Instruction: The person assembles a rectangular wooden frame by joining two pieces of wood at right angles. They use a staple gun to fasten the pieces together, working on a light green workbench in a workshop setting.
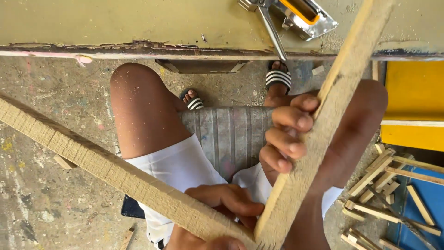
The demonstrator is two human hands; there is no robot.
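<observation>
Two rough wooden slats meet in a V over my lap. The left slat (92, 159) runs from the far left down to the joint at the bottom centre. The right slat (330, 109) rises from there to the upper right, past the table edge. My left hand (224, 201) grips the left slat close to the joint, fingers curled under it. My right hand (286, 134) holds the right slat at mid-length, its fingers wrapped over the near edge. I sit on a grey striped seat (229, 134).
An olive-painted table (115, 23) with a chipped edge spans the top, and a metal staple gun (296, 16) with a yellow insert lies on it. Several short wood offcuts (384, 180) lie on the floor at right beside a yellow panel (414, 106). A dark phone (132, 208) rests by my thigh.
</observation>
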